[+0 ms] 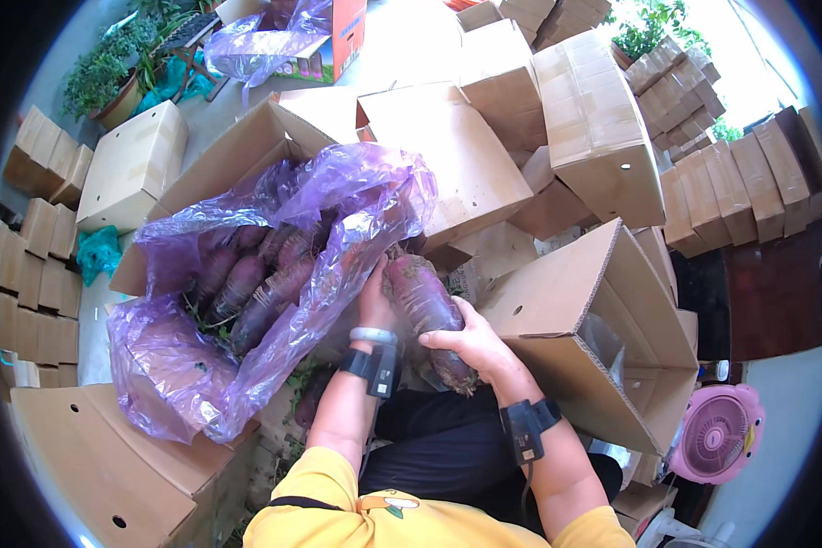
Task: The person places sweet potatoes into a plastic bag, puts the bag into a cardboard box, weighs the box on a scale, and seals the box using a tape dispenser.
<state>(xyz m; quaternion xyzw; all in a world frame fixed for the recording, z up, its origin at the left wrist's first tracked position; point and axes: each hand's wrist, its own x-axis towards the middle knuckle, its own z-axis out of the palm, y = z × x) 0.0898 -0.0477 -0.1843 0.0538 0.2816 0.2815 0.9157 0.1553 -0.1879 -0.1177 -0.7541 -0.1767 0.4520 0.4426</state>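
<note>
A large, soil-smeared purple radish (pixel 424 297) is held above my lap, lying at a slant between my two hands. My left hand (pixel 375 301) grips its upper end from the left side, its fingers partly hidden behind the root. Around the lower right side closes my right hand (pixel 473 340), the thumb lying across the skin. Left of my hands, several more purple radishes (pixel 272 297) lie in a cardboard box lined with a crumpled purple plastic bag (pixel 178 352). The bag's edge spills over the box rim close to my left wrist.
On my right an open cardboard box (pixel 557 301) lies tilted. Beyond it stand more cartons (pixel 598 119), and folded cardboard (pixel 740 183) is stacked at the far right. A pink fan (pixel 717 434) sits at the lower right. Potted plants (pixel 110 82) stand far left.
</note>
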